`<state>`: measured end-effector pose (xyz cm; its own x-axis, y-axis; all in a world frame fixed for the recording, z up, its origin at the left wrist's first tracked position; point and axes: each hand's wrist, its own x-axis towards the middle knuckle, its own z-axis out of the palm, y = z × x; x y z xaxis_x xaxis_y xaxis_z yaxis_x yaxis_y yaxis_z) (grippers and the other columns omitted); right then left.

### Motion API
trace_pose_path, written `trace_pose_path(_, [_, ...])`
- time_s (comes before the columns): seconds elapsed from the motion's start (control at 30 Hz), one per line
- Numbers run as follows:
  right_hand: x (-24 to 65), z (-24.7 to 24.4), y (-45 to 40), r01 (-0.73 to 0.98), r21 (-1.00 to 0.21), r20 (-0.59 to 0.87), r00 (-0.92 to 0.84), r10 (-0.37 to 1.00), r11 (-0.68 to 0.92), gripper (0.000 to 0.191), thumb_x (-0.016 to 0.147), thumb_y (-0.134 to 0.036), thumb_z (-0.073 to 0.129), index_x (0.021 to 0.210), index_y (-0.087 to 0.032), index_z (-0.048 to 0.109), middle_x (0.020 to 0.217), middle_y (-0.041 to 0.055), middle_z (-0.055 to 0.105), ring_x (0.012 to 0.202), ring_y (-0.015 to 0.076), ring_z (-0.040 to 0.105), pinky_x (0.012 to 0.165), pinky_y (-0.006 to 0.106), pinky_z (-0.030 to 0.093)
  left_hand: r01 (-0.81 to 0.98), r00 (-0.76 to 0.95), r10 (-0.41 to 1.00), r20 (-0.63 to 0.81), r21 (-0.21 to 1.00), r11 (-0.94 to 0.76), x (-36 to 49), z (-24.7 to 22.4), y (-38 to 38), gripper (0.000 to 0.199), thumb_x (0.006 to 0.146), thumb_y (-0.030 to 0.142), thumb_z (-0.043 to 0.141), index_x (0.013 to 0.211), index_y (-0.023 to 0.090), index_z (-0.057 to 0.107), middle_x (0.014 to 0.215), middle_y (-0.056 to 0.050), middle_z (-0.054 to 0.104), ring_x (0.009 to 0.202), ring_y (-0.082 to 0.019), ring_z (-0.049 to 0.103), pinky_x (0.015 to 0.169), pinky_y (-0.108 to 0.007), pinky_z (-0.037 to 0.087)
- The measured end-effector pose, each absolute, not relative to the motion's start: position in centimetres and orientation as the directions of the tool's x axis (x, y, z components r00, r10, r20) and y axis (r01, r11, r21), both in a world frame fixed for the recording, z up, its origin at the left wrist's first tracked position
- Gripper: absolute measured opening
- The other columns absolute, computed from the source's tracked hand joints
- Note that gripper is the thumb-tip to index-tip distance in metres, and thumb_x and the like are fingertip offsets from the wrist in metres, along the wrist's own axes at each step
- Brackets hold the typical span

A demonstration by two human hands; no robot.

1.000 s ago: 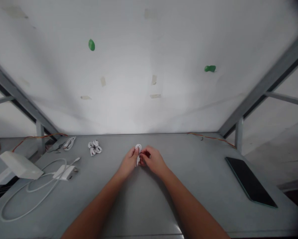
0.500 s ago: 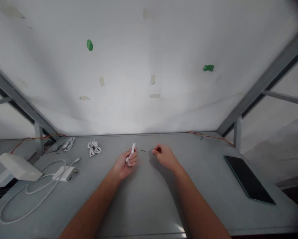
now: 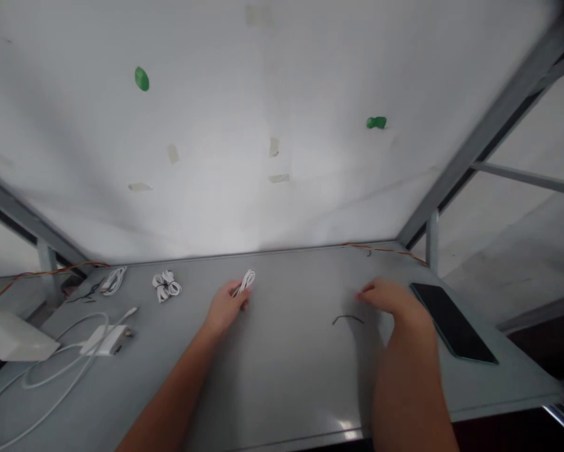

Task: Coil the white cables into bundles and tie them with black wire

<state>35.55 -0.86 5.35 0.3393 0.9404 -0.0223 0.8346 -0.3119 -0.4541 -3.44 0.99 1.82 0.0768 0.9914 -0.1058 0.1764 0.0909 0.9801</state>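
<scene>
Left hand (image 3: 225,307) clenched around a small coil of white cable (image 3: 246,282), viewed from the head camera above a grey tabletop (image 3: 272,383). We note that the coil now rests in this one hand, its loops rising above the fingers, whereas both hands worked on it a moment ago. Right hand (image 3: 385,300) has moved off to the right and hovers empty, its fingers loosely curled. It has let go of a thin dark wire (image 3: 347,319), which we see lying on the tabletop between the hands, touching neither. The coil and the wire are thus now apart. Just beyond the right hand lies a black tablet (image 3: 451,321). To the left we find a bundled white cable (image 3: 166,286), a second white bundle (image 3: 113,280), a white power adapter (image 3: 107,339) with a long looped charging cable (image 3: 51,376), and a white box (image 3: 9,339) at the table's corner. Farthest off, an orange-red wire (image 3: 385,250) runs along the back edge, below a white wall (image 3: 282,125) marked with tape strips (image 3: 273,147) and green blobs (image 3: 141,78).
</scene>
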Motion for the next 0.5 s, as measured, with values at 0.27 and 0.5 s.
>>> trace_pose_path(0.27, [19.5,2.5,1.3,0.214,-0.974,0.019,-0.228,0.973,0.069,0.045,0.104,-0.056,0.051,0.123,-0.022,0.072,0.091,0.0055,0.075,0.063,0.0168,0.065,0.062,0.031,0.051,0.315,0.245,0.966,0.086,0.935,-0.163,-2.0,1.4,0.1,0.032,0.086,0.035,0.07,0.112,0.018,0.073,0.104,-0.006,0.072,0.085,-0.02,0.067,0.081,-0.033,0.051])
trace_pose_path(0.5, [16.5,0.2,1.5,0.137,-0.99,-0.014,-0.182,0.983,0.011,0.037,0.086,-0.041,0.074,0.111,-0.016,0.08,0.074,0.0049,0.075,0.065,0.0192,0.067,0.065,0.031,0.053,0.261,0.143,0.988,0.063,0.96,-0.099,-1.9,-1.5,0.9,0.041,0.079,0.033,0.076,0.111,0.021,0.053,0.094,-0.004,0.07,0.082,-0.02,0.07,0.076,-0.033,0.056])
